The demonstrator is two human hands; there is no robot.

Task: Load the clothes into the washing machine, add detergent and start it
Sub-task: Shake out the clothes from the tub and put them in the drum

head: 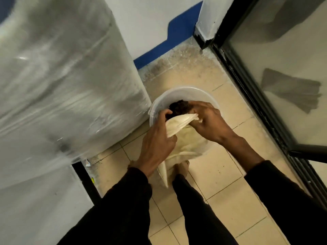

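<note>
While the person bends over the floor, both hands work inside a translucent white bucket that stands on the beige tiled floor, just beside the lower corner of the washing machine. That machine, wrapped in a glossy plastic film, fills the view from nine o'clock up to eleven o'clock.

Seen from above, the left hand sits at about seven o'clock of the bucket, its fingers and thumb curled and pinching a fold of cream cloth. At three o'clock of the bucket the right hand clamps its curled fingers on the other end of the same cream cloth, with its fingertips also touching a dark garment bunched deeper in the bucket, toward twelve o'clock. A stretch of cream cloth spills over the near rim at six o'clock and hangs down to the floor, where a bare foot shows just beside it.

Black sleeves cover both forearms down to the wrists. A blue painted band runs along the foot of the white wall at twelve o'clock, and a black-framed glass door stands from one o'clock to four o'clock, near the bucket but apart from it.
</note>
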